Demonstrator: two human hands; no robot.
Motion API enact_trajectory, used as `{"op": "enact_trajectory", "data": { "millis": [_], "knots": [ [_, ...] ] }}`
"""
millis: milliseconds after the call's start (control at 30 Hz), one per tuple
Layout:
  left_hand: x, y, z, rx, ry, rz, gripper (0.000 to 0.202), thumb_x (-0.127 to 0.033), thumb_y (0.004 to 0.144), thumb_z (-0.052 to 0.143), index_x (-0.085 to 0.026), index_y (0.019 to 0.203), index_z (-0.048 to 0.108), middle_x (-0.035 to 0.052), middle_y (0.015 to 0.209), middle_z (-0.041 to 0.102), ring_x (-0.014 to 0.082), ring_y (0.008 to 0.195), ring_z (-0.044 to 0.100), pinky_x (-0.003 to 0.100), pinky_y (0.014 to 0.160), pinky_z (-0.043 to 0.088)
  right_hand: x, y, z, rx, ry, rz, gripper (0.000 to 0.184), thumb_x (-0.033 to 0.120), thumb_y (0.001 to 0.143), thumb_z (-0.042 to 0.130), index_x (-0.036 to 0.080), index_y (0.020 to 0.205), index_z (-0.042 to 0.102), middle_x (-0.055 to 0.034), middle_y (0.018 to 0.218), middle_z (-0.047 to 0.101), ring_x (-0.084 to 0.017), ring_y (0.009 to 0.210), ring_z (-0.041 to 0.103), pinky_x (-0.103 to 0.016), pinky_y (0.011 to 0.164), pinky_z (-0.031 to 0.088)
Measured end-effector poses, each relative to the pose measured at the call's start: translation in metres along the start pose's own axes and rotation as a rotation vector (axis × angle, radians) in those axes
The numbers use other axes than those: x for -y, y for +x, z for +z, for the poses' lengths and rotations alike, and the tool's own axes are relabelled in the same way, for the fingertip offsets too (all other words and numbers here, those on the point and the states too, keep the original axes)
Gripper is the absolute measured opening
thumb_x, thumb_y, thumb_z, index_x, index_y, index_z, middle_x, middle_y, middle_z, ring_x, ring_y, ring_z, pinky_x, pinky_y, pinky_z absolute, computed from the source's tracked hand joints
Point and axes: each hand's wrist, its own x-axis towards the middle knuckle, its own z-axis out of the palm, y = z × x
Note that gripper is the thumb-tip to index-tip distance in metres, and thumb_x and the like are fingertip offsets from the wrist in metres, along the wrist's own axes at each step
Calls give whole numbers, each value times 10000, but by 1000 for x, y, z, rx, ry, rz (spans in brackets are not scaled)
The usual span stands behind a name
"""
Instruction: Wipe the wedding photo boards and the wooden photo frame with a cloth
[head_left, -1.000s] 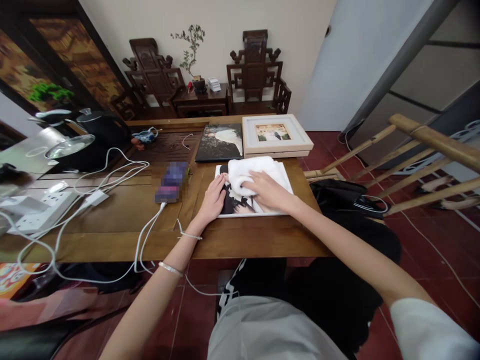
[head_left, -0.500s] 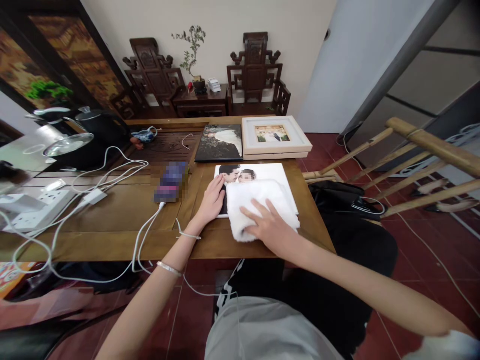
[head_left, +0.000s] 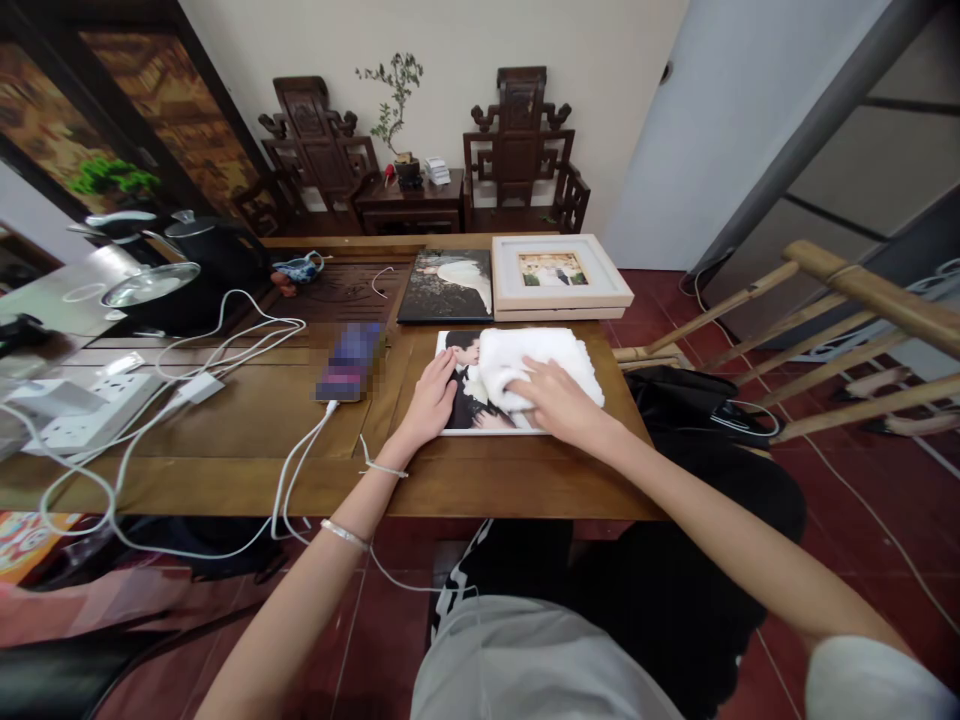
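Observation:
A photo panel (head_left: 471, 408) showing two people lies flat on the wooden table (head_left: 480, 478), near its right end. Stretched along the panel's left edge, the fingers of my left hand (head_left: 433, 398) rest flat and hold nothing. My right hand (head_left: 561, 396) presses a folded white fluffy cloth (head_left: 529, 347) onto the panel's upper right part, some fingers tucked at its fold. The cloth covers much of the picture there and hangs slightly past the right edge.
Behind the panel lie a dark photo panel (head_left: 446, 285) and a pale framed photo (head_left: 562, 275) on another frame. Leftward are a phone (head_left: 350, 362) on a charging cable, a power strip (head_left: 101, 412), tangled white cables and a black kettle (head_left: 214, 255). Bamboo rails (head_left: 847, 290) stand at right.
My right hand has moved the cloth away from me and slightly right across the panel, uncovering its lower part. My left hand stays at the left edge.

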Motion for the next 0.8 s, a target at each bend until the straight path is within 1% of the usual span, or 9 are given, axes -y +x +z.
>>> {"op": "enact_trajectory", "data": {
  "millis": [100,200,267,367,433,500,633,700,800],
  "knots": [
    [-1,1,0,0,-5,2,516,-377,976,395,-209,1460,461,94,1567,396,263,1484,287,496,1228,203,-7,25,3,-46,-43,42,650,-64,751,431,171,1342,566,-168,1336,617,-415,1387,375,-679,1051,323],
    [-6,0,-3,-20,-45,-5,515,-422,985,394,-203,1442,486,94,1551,423,259,1468,327,487,1228,210,0,39,6,-50,-83,8,675,-100,752,411,192,1341,564,-139,1419,565,-398,1393,370,-680,1062,306],
    [-13,-1,-6,-70,-107,-22,529,-470,998,370,-199,1435,494,94,1528,458,251,1437,386,471,1222,234,9,42,7,-25,-85,-42,666,-104,765,427,219,1328,574,-111,1478,513,-381,1414,348,-677,1074,299],
    [-27,-4,-11,-194,-204,-39,588,-534,1007,335,-168,1442,484,115,1514,471,243,1411,429,436,1207,279,22,39,9,26,-55,-134,541,-27,809,530,226,1279,615,-108,1507,478,-389,1439,309,-686,1088,284],
    [-35,-6,-14,-241,-225,-26,602,-553,1009,316,-178,1451,477,105,1530,449,233,1430,401,422,1216,262,28,31,10,49,-37,-212,534,-37,809,520,238,1252,635,-85,1511,476,-372,1452,294,-685,1105,268],
    [-40,-7,-15,-246,-213,-11,601,-565,1008,301,-203,1458,470,83,1543,432,225,1447,371,416,1226,240,31,18,10,57,-20,-296,621,-107,771,446,257,1234,643,-41,1506,489,-329,1466,283,-665,1130,252],
    [-39,-7,-14,-179,-139,0,628,-574,1010,271,-186,1468,453,90,1547,423,233,1453,359,426,1228,236,30,-17,4,101,21,-416,673,-143,697,391,239,1181,662,-16,1491,507,-316,1457,308,-649,1144,257],
    [-35,-6,-11,-114,-95,-10,631,-564,1010,279,-165,1468,449,105,1551,415,241,1454,357,432,1226,243,27,-35,-2,126,30,-422,668,-139,671,392,223,1162,666,-31,1494,503,-327,1449,322,-643,1142,272],
    [-28,-4,-7,-25,-35,-33,585,-520,1013,317,-177,1468,448,97,1560,401,242,1464,338,444,1224,243,16,-56,-10,124,42,-362,669,-135,629,395,207,1133,672,-54,1489,508,-317,1454,315,-609,1163,267]
  ]
}}
